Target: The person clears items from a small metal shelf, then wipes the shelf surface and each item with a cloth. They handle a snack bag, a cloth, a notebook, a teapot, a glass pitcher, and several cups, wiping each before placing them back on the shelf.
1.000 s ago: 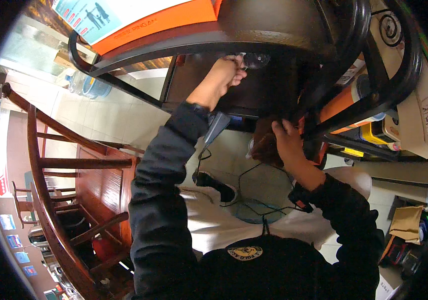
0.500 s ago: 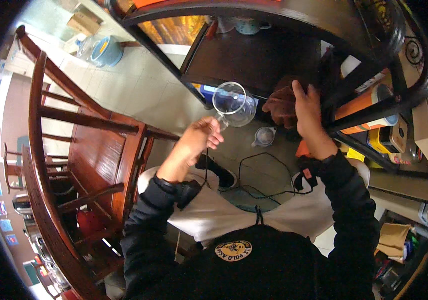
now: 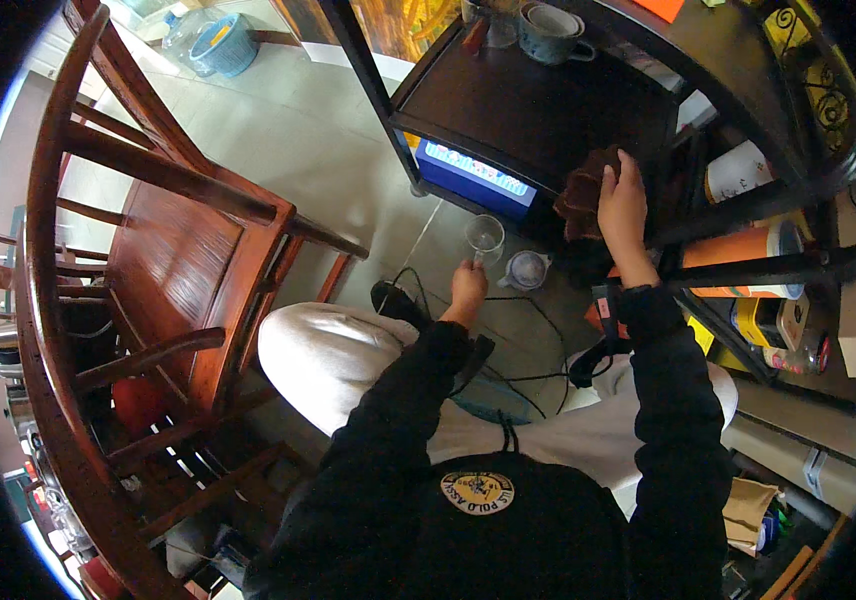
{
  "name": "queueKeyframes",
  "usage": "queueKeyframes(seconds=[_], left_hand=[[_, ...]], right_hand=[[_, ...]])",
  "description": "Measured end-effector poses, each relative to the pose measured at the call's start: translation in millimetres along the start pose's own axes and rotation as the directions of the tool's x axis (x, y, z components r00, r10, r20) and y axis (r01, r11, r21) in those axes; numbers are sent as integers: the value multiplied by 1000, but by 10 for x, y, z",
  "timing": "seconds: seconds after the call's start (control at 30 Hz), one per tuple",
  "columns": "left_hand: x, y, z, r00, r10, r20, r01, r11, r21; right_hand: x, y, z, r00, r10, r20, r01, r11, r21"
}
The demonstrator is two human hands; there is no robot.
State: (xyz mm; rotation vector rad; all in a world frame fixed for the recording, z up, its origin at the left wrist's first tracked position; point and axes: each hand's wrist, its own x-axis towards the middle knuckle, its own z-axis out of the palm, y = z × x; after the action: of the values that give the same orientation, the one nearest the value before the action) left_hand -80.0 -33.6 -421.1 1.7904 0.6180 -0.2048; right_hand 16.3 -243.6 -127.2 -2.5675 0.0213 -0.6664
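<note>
Cup (image 3: 485,233), clear round glass | left hand (image 3: 467,287) pinching it | right hand (image 3: 624,204) clasping crumpled brown cloth (image 3: 579,203)

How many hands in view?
2: the left hand, holding a clear glass vessel; the right hand, by the dark shelf, holding a brown cloth.

Dark brown is shown by the crumpled cloth (image 3: 581,200), reddish-brown with streaked grain by the varnished wooden armchair (image 3: 173,275), deep blue (broken by a pale patterned band) by the rectangular box (image 3: 476,184), and colourless transparency by the round glass cup (image 3: 485,236).
</note>
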Motion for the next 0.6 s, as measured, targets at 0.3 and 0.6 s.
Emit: queueKeyframes(seconds=[0.3, 0.6], left_hand=[[104, -376, -51, 956, -198, 217, 272, 876, -397], [240, -921, 292, 974, -115, 196, 187, 894, -407]], right_hand=[[-13, -69, 20, 997, -40, -63, 36, 997, -72], [-26, -84, 25, 997, -38, -72, 32, 995, -94]])
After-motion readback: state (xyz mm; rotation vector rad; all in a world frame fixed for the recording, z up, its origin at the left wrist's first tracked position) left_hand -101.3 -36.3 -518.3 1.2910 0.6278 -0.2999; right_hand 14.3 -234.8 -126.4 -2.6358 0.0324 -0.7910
